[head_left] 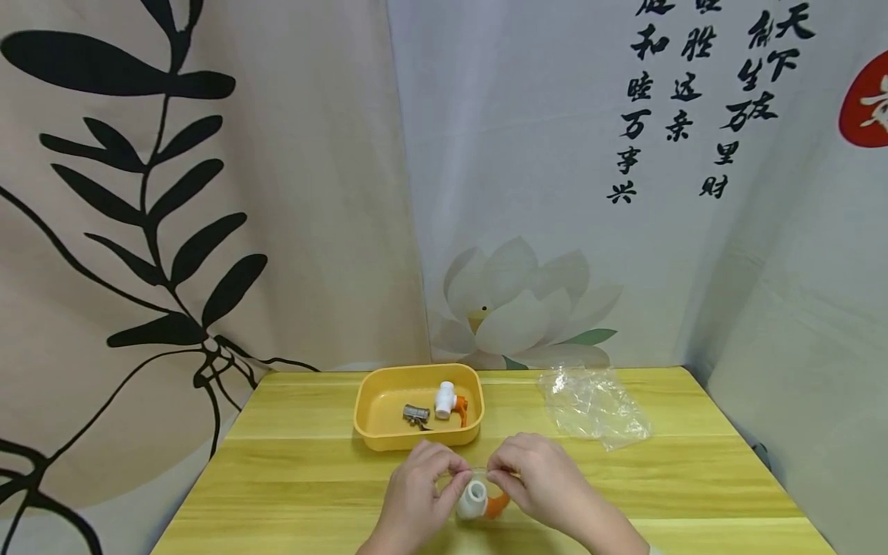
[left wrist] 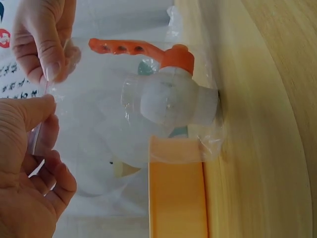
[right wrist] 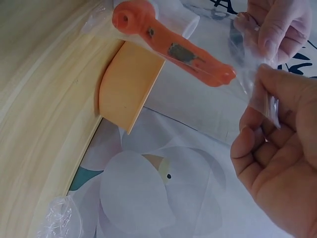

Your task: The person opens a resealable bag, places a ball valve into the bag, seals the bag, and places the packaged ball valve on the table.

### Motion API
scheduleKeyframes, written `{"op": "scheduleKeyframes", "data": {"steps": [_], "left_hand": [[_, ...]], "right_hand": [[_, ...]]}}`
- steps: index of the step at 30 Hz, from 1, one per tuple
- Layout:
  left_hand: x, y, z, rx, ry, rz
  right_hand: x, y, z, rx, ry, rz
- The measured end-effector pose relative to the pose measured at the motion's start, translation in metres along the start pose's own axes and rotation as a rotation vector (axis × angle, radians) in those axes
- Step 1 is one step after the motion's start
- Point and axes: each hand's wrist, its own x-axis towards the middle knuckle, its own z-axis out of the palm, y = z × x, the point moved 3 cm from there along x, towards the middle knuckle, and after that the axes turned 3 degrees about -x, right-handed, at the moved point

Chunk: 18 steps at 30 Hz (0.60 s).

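A white plastic ball valve [head_left: 472, 501] with an orange handle [left wrist: 124, 48] sits inside a clear plastic bag [left wrist: 205, 151], low over the front of the table. My left hand [head_left: 419, 493] pinches the bag's top edge between thumb and forefinger. Just beside it, my right hand [head_left: 541, 478] pinches the same edge, fingertips close to the left ones. In the right wrist view the orange handle points up toward the bag's mouth, between the table and the two hands. Whether the bag's seal is parted, I cannot tell.
Behind the hands stands a yellow tray [head_left: 381, 441] with another white valve [head_left: 445, 401] and a small grey metal part [head_left: 416, 415] in it. A crumpled clear bag [head_left: 597, 408] lies at the back right of the wooden table [head_left: 277, 478]. Printed curtains [head_left: 333, 193] hang behind.
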Motion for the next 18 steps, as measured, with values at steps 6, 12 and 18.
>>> {"op": "scheduleKeyframes", "data": {"steps": [6,12,18], "left_hand": [[0.0014,0.0026,0.0035,0.014,-0.009,0.033],[0.0018,0.0058,0.005,0.01,0.022,0.061],[0.0014,0.0091,0.0065,0.002,0.038,0.117]], "right_hand": [[-0.0011,-0.0023,0.0001,-0.022,0.036,-0.055],[-0.0007,-0.0042,0.0003,-0.003,0.023,-0.028],[-0.0003,-0.0055,0.0025,0.019,0.011,-0.043]]}}
